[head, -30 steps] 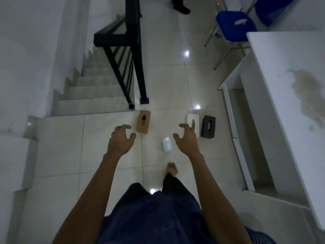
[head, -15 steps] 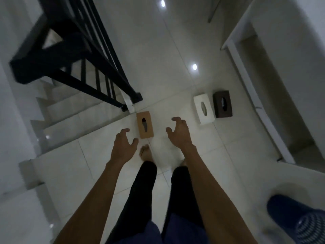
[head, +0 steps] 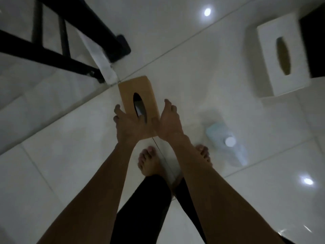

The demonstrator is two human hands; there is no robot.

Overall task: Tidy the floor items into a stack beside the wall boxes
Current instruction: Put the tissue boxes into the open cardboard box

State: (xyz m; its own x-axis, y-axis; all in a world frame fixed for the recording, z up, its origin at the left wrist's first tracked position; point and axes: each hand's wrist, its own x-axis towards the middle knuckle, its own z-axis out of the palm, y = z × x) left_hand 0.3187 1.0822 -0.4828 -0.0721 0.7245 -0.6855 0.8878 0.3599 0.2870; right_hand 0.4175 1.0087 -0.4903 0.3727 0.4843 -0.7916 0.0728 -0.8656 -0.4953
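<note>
Tan, hard-sided tissue box (head: 140, 87) lies flat on the floor tiles (head: 70, 155) by the railing post (head: 106, 27) — probably light, rigid, smooth — best clamped at its long sides, where left hand (head: 129, 127) and right hand (head: 168, 122) half-curl, contact unclear.

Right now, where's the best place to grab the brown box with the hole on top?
By its two long sides, one hand on each, coming down from above. The brown box lies flat on the floor with its oval slot up and its sides free. The left hand and right hand flank them.
</note>
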